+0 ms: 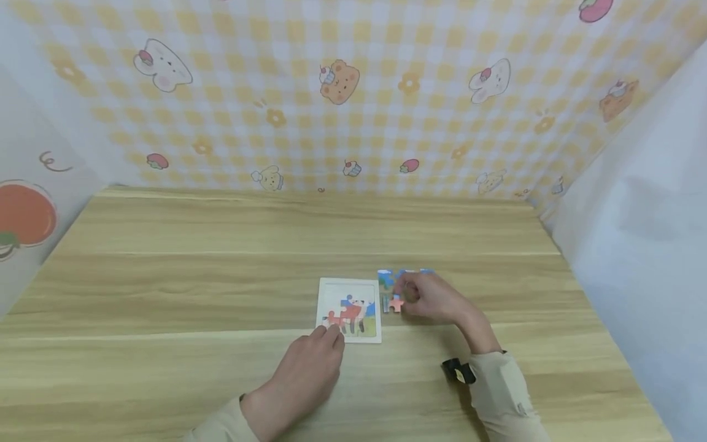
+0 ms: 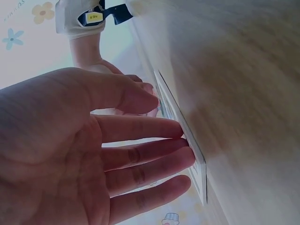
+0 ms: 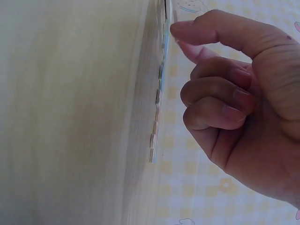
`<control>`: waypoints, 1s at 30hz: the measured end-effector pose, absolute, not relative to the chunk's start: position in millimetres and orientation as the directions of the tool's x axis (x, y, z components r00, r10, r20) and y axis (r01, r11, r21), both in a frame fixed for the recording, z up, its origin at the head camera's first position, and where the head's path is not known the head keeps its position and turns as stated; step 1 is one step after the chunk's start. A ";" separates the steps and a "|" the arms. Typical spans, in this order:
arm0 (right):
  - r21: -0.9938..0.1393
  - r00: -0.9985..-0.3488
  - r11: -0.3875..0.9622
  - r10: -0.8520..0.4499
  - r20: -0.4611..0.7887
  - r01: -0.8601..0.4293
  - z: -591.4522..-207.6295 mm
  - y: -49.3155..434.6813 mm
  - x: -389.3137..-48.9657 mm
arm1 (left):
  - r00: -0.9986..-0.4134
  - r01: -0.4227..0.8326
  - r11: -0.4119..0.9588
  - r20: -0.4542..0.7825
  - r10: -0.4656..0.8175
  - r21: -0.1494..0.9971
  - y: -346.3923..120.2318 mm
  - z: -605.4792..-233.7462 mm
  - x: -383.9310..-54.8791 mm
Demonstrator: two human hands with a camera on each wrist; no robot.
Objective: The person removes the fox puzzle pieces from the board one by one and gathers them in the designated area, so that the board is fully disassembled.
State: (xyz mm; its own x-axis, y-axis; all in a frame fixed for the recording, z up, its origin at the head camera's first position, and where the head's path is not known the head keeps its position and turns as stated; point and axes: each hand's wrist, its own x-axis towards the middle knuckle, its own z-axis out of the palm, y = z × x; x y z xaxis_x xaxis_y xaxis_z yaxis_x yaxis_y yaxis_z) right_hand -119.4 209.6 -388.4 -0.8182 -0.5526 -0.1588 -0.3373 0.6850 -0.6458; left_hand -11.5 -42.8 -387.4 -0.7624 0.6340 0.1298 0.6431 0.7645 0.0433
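A white-framed jigsaw puzzle (image 1: 350,280) lies on the table, partly filled with pieces showing an animal with an orange-red body. My left hand (image 1: 306,368) rests its fingertips on the near-left part of the puzzle. In the left wrist view, the left fingers (image 2: 140,171) are nearly straight and touch the frame's edge. My right hand (image 1: 433,298) hovers over loose puzzle pieces to the right. Its thumb and index finger stand apart beside a red puzzle piece (image 1: 395,304); the other fingers (image 3: 211,98) are curled. No piece shows between them.
Blue-and-green puzzle pieces (image 1: 385,279) lie beyond the frame's right side, some partly covered by the right hand. A black strap-like device (image 1: 458,371) is at the right sleeve. A yellow checked cloth (image 1: 309,141) backs the wooden table (image 1: 221,294).
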 end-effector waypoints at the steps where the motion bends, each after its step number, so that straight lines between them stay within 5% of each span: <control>1: -0.647 -0.819 0.684 -0.551 -0.157 -0.337 -388.7 209.5 -119.9 | -0.763 0.642 0.766 0.131 0.633 0.044 -42.4 -387.8 -11.8; 30: -0.598 -0.836 0.734 -0.516 -0.186 -0.321 -389.7 203.1 -126.1 | -0.746 0.660 0.751 0.112 0.657 -0.005 -38.7 -387.0 -14.8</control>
State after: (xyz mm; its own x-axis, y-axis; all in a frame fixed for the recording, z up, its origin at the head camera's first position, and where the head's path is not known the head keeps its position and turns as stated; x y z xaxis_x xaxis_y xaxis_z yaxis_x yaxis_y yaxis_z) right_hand -126.1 203.1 -389.7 -0.8359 -0.5165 -0.1856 -0.3210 0.7344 -0.5980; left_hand -14.8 -38.7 -387.0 -0.7458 0.6567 0.1120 0.6604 0.7509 -0.0047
